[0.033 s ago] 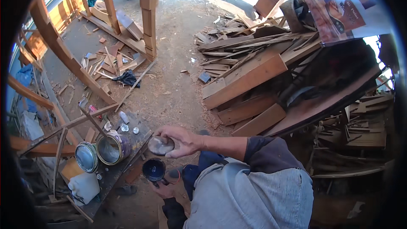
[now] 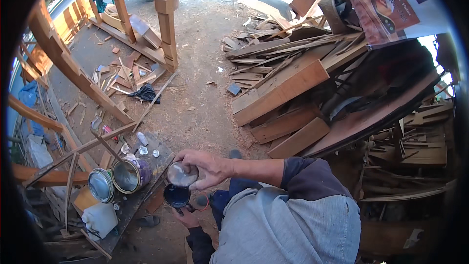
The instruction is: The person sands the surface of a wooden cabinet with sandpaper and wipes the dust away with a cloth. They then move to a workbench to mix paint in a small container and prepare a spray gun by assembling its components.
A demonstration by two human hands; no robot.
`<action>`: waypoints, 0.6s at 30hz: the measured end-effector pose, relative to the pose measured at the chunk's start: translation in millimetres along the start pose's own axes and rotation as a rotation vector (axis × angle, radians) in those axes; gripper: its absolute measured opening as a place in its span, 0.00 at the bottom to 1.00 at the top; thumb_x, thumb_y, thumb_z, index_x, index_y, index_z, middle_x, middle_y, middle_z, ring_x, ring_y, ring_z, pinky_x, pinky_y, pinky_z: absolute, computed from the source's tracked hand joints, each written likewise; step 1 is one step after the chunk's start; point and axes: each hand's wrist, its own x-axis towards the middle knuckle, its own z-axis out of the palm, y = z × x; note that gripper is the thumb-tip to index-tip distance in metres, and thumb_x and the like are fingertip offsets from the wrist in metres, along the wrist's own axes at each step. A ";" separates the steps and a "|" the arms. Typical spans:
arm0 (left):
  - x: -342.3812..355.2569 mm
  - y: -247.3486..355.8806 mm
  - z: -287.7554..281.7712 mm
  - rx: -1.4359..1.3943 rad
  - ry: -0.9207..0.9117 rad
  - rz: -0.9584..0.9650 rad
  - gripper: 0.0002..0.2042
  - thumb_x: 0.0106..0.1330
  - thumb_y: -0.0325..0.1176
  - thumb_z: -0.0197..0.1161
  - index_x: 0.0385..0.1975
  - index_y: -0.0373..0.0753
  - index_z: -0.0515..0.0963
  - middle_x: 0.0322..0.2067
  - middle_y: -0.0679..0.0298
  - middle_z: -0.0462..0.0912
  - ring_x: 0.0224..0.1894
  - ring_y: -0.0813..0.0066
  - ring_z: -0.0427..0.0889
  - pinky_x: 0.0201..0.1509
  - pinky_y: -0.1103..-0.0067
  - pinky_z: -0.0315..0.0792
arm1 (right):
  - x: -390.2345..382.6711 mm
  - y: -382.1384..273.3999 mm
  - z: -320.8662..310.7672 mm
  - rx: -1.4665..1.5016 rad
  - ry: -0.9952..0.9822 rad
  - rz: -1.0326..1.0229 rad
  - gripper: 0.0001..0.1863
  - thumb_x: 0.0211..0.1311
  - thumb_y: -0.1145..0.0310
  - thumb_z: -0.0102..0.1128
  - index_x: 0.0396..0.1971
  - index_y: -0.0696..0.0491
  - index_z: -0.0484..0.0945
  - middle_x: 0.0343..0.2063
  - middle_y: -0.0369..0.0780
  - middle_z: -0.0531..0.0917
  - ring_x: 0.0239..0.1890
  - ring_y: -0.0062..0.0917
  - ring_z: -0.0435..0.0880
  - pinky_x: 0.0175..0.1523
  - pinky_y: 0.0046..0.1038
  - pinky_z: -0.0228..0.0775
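Note:
My right hand (image 2: 210, 168) is closed around a small round, pale, see-through container (image 2: 182, 174), whose exact kind I cannot make out. It is held tilted over the rim of a black cup (image 2: 177, 196) with dark insides. Below that cup, my left hand (image 2: 186, 218) grips it from underneath, its fingers partly hidden. To the left, an open metal paint can (image 2: 128, 176) leans on a low board (image 2: 159, 178). Against it rests a second round can (image 2: 100, 186), its pale grey face turned up. A white plastic jug (image 2: 100, 221) lies nearer to me.
Thin wooden sticks (image 2: 80, 155) cross beside the cans. Crumpled clear plastic pieces (image 2: 142, 150) lie on the board. Tall wooden frames (image 2: 166, 24) stand at the far left. Stacked planks (image 2: 288, 90) fill the right, with a printed sack (image 2: 398, 17) above. Wood scraps (image 2: 129, 73) litter the ground.
My right hand has brought the round container slightly left and down, closer over the black cup. My left hand stays about where it was. The whole view has shifted slightly.

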 end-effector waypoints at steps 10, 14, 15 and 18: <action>21.9 44.6 152.4 0.249 -0.178 0.345 0.20 0.73 0.41 0.57 0.54 0.31 0.73 0.48 0.54 0.80 0.48 0.70 0.79 0.50 0.74 0.73 | -41.1 -12.7 -110.0 -0.232 -0.016 -0.184 0.31 0.42 0.64 0.74 0.48 0.55 0.71 0.57 0.52 0.68 0.60 0.51 0.70 0.64 0.46 0.64; 0.8 79.6 237.4 0.079 -0.304 0.235 0.17 0.74 0.41 0.57 0.51 0.32 0.74 0.38 0.60 0.80 0.35 0.76 0.79 0.37 0.78 0.73 | -66.5 -4.2 -170.7 -0.347 -0.011 -0.151 0.31 0.45 0.65 0.72 0.51 0.54 0.71 0.58 0.53 0.67 0.62 0.51 0.68 0.65 0.46 0.63; -1.9 86.2 252.8 0.053 -0.362 0.139 0.15 0.74 0.38 0.56 0.49 0.32 0.75 0.31 0.63 0.80 0.30 0.80 0.77 0.31 0.81 0.70 | -70.8 -3.7 -184.6 -0.371 -0.007 -0.131 0.31 0.46 0.65 0.71 0.52 0.54 0.71 0.58 0.53 0.66 0.63 0.52 0.67 0.66 0.45 0.62; 2.1 90.9 291.2 0.117 -0.405 0.205 0.12 0.74 0.39 0.57 0.44 0.35 0.75 0.24 0.69 0.76 0.22 0.85 0.71 0.25 0.83 0.64 | -79.2 0.4 -217.3 -0.414 0.102 -0.096 0.31 0.48 0.65 0.71 0.54 0.53 0.72 0.59 0.54 0.66 0.64 0.52 0.66 0.68 0.45 0.61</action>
